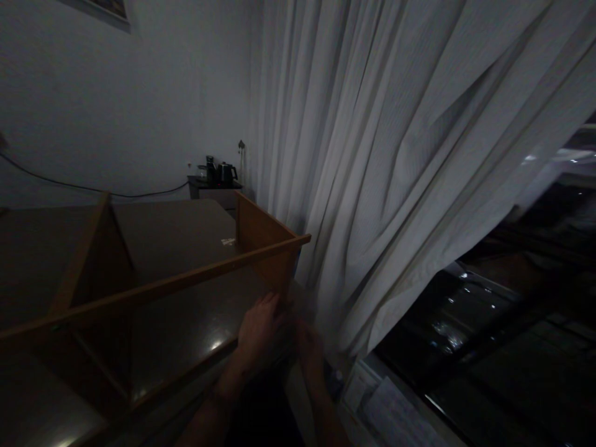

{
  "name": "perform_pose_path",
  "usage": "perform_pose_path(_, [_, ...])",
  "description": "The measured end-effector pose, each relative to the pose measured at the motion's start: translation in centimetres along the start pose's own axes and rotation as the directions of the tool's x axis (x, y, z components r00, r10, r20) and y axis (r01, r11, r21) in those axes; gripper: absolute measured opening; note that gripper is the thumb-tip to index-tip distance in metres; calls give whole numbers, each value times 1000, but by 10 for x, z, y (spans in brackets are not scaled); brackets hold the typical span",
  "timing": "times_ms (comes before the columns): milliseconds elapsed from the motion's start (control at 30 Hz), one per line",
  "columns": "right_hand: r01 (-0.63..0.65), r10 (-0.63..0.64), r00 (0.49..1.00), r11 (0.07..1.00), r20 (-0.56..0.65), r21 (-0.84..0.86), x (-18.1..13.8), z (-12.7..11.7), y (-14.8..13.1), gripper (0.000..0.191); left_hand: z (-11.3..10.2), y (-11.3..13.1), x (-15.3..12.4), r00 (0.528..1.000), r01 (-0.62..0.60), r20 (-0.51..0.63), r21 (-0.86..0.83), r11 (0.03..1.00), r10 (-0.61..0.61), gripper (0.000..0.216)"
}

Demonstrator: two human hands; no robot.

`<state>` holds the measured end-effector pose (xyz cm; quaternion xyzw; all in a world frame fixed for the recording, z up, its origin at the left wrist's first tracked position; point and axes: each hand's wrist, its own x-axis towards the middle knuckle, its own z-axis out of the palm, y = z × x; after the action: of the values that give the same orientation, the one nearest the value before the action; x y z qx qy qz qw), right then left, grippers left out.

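Note:
The room is dim. My left hand (261, 329) rests at the end of a dark desk (186, 323), just below the corner of its wooden divider panel (261, 245), fingers together and laid against the edge. My right hand (310, 351) is beside it, close to the hem of a white curtain (395, 174); its fingers are lost in shadow. Whether either hand holds anything I cannot make out.
Wooden partitions (84, 261) split the desk into bays. A small table with a kettle (226, 172) stands against the far wall. A cable (93, 189) runs along the wall. A dark window (488, 323) shows right of the curtain; papers (391, 413) lie below.

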<state>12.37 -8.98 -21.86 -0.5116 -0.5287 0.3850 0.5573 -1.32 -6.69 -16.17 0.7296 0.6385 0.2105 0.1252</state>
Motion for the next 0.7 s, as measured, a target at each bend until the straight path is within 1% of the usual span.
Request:
perform_pose_path(167, [1, 2, 1000, 993, 24, -120, -4, 2, 8, 56, -3, 2, -2, 1000, -7, 0, 11, 1000, 7, 30])
perform_pose_path(300, [38, -22, 996, 982, 89, -183, -5, 2, 9, 53, -2, 2, -1, 1000, 16, -3, 33, 999, -16, 30])
perform_pose_path(467, [90, -72, 994, 963, 77, -254, 0, -4, 4, 51, 2, 1, -2, 999, 25, -29, 16, 1000, -24, 28])
perform_pose_path(600, [172, -131, 980, 936, 149, -307, 8, -11, -2, 45, 1, 0, -3, 1000, -4, -23, 4, 1000, 4, 31])
perform_pose_path(700, [174, -126, 978, 930, 165, -322, 12, -14, -3, 45, 1, 0, -2, 1000, -6, -12, -2, 1000, 6, 32])
